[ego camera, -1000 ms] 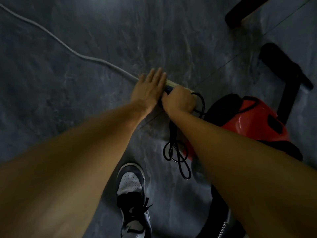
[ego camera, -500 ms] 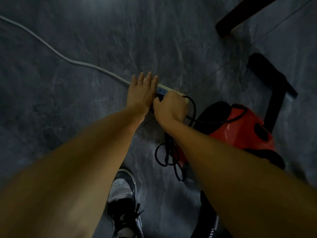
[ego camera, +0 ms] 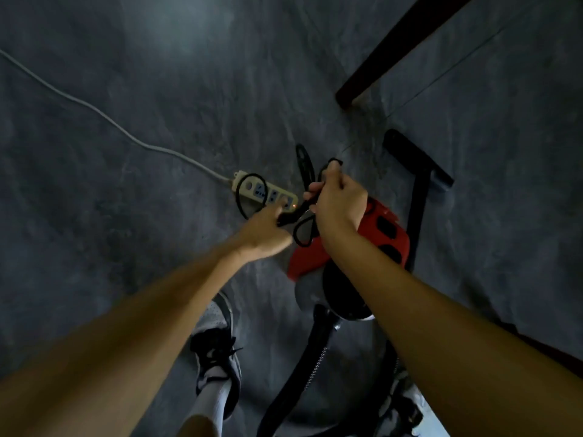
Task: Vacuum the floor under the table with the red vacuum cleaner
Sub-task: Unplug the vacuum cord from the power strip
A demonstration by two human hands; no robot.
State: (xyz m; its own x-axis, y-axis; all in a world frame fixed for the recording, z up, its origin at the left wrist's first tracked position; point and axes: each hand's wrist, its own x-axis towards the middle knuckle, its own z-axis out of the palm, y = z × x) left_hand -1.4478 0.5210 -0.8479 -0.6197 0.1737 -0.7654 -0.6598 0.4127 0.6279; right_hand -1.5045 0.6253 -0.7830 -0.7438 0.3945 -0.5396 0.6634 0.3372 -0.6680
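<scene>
Right hand [ego camera: 339,206] clenched round loops of black cord [ego camera: 305,171] | left hand [ego camera: 265,231] at cord's plug end, grasp blurred, cannot tell | red vacuum cleaner [ego camera: 389,234] on floor [ego camera: 157,247] under right wrist, just beside power strip [ego camera: 268,192]

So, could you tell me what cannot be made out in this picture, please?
All in the head view:
- Whether the plug of the cord sits in the power strip: the left hand covers that end, and the picture is dim and blurred.
- Vacuum cleaner: partly hidden behind the right hand, which grips the cord.
- Hose: cut off by the bottom edge.
- Table leg: the top edge cuts off the rest.
</scene>
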